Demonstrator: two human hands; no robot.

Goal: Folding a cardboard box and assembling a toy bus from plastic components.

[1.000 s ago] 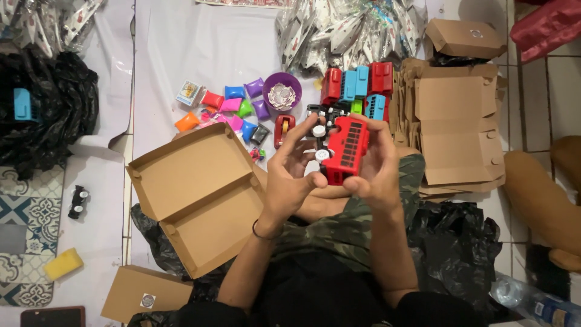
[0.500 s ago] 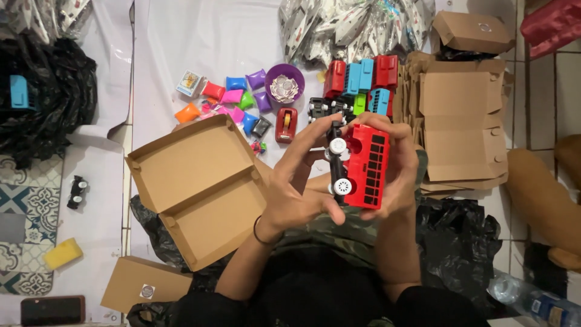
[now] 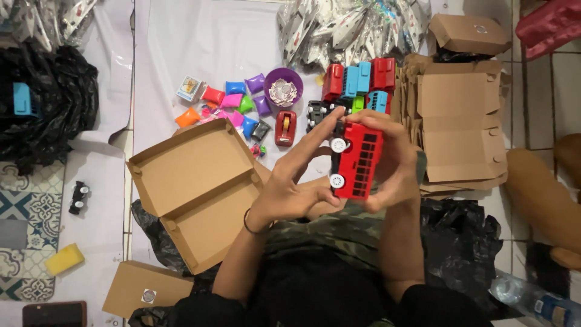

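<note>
1. Hands held a boxy red plastic toy bus (image 3: 357,160) with white wheels above the lap; right hand (image 3: 393,163) wrapped its side, left hand (image 3: 296,181) steadied the wheels.
2. Open brown cardboard box (image 3: 196,191) lay just left.
3. Small bright packets (image 3: 233,100) and flat cartons (image 3: 457,121) lay beyond on the floor.

red toy bus (image 3: 358,160): glossy moulded plastic, smooth, with white plastic wheels
open box (image 3: 196,191): matt brown cardboard, plain and uncoated
flat box blanks (image 3: 457,130): the same dull brown cardboard
small packets (image 3: 227,103): shiny, bright-coloured plastic film
purple bowl (image 3: 283,91): smooth plastic
bags at the top (image 3: 348,27): crinkled glossy silvery film
black bag (image 3: 460,242): thin, wrinkled plastic with a slight sheen
sponge (image 3: 63,259): yellow, matt, porous
trousers (image 3: 339,236): camouflage cloth, matt
</note>
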